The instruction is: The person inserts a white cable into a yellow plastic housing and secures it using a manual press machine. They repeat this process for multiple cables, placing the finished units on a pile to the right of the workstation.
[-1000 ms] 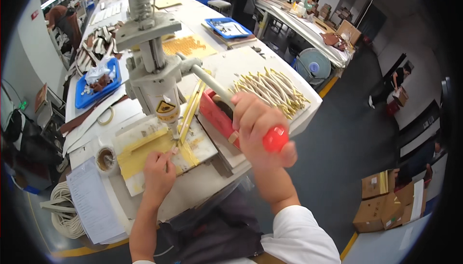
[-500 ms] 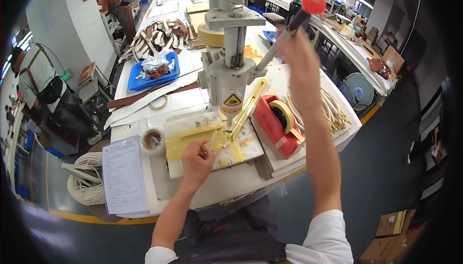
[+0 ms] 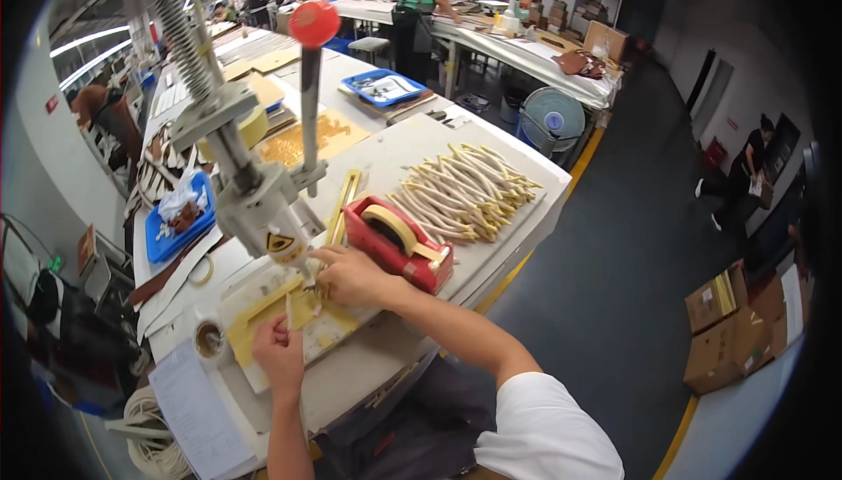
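1. Head view, right side. Your right hand [image 3: 355,277] is now off the lever [image 3: 310,103], which it was gripping or just leaving half a second ago; it has come down beside the tip of the press [image 3: 263,217].
2. Lever. It stands raised, its red knob [image 3: 314,24] at the top and no hand on it. This suggests that the pull is over and that work has passed to handling beneath the tip.
3. Right fingers. They reach to the tip, bent close together; you cannot tell whether they pinch anything.
4. Left side. Your left hand [image 3: 279,353] keeps its thumb and fingers pinched on a thin pale strip [image 3: 289,307]. The strip's free end rises above your fingers, over the taped slab [image 3: 252,376] and near the press tip, apparently ready at hand.
5. Surroundings. The red tape dispenser [image 3: 386,250] sits just beyond your right wrist; the pile of yellow-tipped cords [image 3: 465,191] lies behind it.
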The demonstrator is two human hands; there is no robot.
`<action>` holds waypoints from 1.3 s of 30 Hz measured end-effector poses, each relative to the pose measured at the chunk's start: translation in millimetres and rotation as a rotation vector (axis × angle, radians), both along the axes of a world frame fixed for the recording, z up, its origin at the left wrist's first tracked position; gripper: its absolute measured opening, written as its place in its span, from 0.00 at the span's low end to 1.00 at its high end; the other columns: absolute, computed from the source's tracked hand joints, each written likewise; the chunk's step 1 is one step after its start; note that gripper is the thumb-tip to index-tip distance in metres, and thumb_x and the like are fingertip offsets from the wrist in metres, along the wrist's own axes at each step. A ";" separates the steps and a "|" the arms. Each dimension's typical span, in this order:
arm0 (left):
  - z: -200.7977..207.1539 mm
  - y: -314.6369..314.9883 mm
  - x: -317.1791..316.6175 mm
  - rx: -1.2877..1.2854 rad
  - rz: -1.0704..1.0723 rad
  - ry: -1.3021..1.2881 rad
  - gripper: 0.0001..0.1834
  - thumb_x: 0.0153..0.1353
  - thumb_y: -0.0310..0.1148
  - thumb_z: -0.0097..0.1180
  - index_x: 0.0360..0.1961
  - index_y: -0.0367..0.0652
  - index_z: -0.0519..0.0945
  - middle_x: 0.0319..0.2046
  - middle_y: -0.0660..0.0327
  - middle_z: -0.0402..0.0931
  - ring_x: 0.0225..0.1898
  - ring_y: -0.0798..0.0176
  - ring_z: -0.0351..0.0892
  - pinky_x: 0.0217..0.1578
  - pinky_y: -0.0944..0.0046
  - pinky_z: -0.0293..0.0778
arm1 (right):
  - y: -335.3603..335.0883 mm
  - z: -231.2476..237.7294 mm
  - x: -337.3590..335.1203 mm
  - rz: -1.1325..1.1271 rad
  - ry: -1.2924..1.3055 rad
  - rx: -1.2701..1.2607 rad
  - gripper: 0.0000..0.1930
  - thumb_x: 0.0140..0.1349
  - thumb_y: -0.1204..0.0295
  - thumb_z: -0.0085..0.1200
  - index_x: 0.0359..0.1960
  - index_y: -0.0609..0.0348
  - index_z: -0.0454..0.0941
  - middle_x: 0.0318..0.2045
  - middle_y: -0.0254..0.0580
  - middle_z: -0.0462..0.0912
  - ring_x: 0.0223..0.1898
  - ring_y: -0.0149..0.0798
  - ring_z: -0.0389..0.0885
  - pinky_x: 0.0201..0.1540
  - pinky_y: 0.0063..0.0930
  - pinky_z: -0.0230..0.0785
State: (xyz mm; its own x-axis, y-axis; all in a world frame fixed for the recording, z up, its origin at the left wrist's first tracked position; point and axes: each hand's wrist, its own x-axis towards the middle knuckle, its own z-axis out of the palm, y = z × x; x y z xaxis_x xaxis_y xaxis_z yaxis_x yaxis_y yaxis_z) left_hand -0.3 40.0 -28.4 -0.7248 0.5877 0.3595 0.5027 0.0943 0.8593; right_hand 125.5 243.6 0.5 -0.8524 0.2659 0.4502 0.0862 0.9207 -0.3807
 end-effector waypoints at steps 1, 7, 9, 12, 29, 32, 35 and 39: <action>0.8 2.1 2.3 0.010 -0.013 -0.020 0.15 0.51 0.17 0.60 0.42 0.32 0.84 0.28 0.63 0.72 0.24 0.73 0.71 0.26 0.72 0.71 | 1.5 -1.5 1.8 0.018 0.031 -0.018 0.10 0.50 0.74 0.61 0.36 0.59 0.87 0.61 0.54 0.76 0.63 0.54 0.73 0.62 0.46 0.68; 6.1 3.0 6.4 0.028 -0.040 -0.140 0.13 0.56 0.16 0.58 0.44 0.30 0.82 0.30 0.65 0.74 0.26 0.77 0.70 0.26 0.76 0.69 | 4.0 -8.4 4.7 -0.010 0.105 -0.102 0.08 0.49 0.79 0.61 0.33 0.59 0.83 0.52 0.47 0.82 0.58 0.50 0.77 0.58 0.42 0.72; 5.6 3.5 4.2 0.019 -0.054 -0.177 0.13 0.57 0.16 0.57 0.45 0.29 0.81 0.30 0.65 0.74 0.26 0.78 0.70 0.26 0.77 0.68 | 5.4 -8.1 10.4 0.001 0.097 -0.117 0.09 0.49 0.79 0.62 0.34 0.58 0.83 0.48 0.45 0.84 0.55 0.48 0.79 0.57 0.41 0.73; 8.2 3.0 4.9 0.040 -0.060 -0.225 0.13 0.59 0.17 0.59 0.46 0.29 0.81 0.30 0.65 0.75 0.26 0.77 0.71 0.26 0.76 0.71 | -2.1 -15.6 16.3 0.011 0.211 -0.080 0.10 0.48 0.79 0.62 0.35 0.58 0.84 0.42 0.42 0.86 0.52 0.45 0.82 0.56 0.40 0.72; 77.0 -93.9 78.2 0.176 -0.265 -0.622 0.11 0.70 0.24 0.57 0.51 0.30 0.79 0.39 0.59 0.80 0.36 0.69 0.80 0.38 0.69 0.79 | -139.1 74.8 110.8 0.253 0.363 -0.894 0.12 0.55 0.85 0.66 0.42 0.68 0.85 0.34 0.47 0.87 0.32 0.32 0.84 0.33 0.22 0.75; 73.1 -102.5 83.5 0.228 -0.276 -0.681 0.13 0.72 0.27 0.57 0.53 0.30 0.77 0.42 0.57 0.82 0.42 0.68 0.82 0.45 0.68 0.80 | -155.3 48.6 81.6 0.184 0.362 -1.173 0.11 0.57 0.86 0.65 0.42 0.70 0.83 0.36 0.46 0.87 0.33 0.30 0.84 0.35 0.23 0.77; 67.5 -105.8 90.8 0.210 -0.224 -0.679 0.14 0.72 0.28 0.57 0.53 0.29 0.77 0.44 0.54 0.84 0.46 0.66 0.83 0.48 0.67 0.80 | -157.3 36.8 68.0 0.208 0.320 -1.325 0.13 0.61 0.82 0.65 0.48 0.69 0.82 0.39 0.42 0.86 0.36 0.29 0.84 0.39 0.21 0.79; 65.9 -107.1 96.2 0.176 -0.206 -0.661 0.14 0.73 0.27 0.56 0.54 0.29 0.77 0.45 0.53 0.84 0.46 0.65 0.84 0.49 0.66 0.80 | -158.7 30.7 58.9 0.276 0.365 -1.393 0.16 0.64 0.81 0.63 0.53 0.71 0.81 0.42 0.42 0.84 0.40 0.31 0.86 0.41 0.24 0.83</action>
State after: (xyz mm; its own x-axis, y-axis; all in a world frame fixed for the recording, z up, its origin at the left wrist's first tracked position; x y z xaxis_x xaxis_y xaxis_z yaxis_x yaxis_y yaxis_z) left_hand 96.0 -67.1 37.5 -0.7045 0.7096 -0.0150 -0.1358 -0.1141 0.9841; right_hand 184.4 84.9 31.2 -0.8449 0.5075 0.1691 -0.3221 -0.2302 -0.9183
